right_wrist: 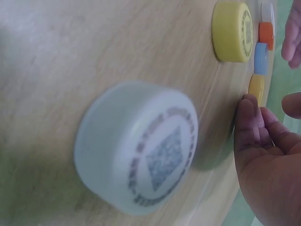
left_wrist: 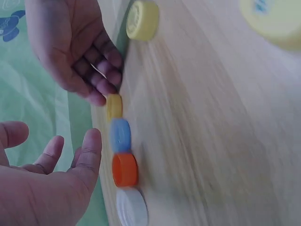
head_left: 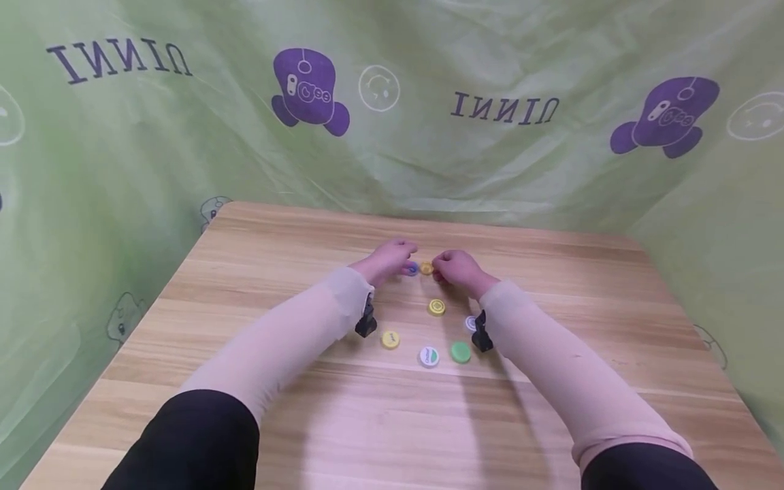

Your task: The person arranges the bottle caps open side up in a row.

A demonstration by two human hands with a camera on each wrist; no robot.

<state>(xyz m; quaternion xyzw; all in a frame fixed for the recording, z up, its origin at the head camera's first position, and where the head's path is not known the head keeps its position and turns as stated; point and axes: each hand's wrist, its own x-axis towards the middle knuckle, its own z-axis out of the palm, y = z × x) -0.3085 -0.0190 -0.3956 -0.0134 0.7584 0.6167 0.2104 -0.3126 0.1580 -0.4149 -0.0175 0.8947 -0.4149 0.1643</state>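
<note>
Four bottle caps stand side by side in a line: a golden-yellow cap (head_left: 426, 268), a blue cap (head_left: 413, 269), an orange cap (left_wrist: 125, 170) and a white cap (left_wrist: 132, 207). In the head view my left hand (head_left: 387, 260) hides the orange and white ones. That hand hovers beside the row with fingers spread and nothing in them. My right hand (head_left: 461, 268) has its fingertips against the free end of the golden-yellow cap, the thumb (right_wrist: 292, 104) held apart from it. The golden-yellow and blue caps sit edge to edge.
Nearer my body lie two yellow caps (head_left: 436, 307) (head_left: 390, 339), a white cap with a printed code (right_wrist: 157, 155), a white-and-green cap (head_left: 429, 356) and a green cap (head_left: 461, 352). A green curtain (head_left: 429, 163) hangs behind the wooden table (head_left: 380, 435).
</note>
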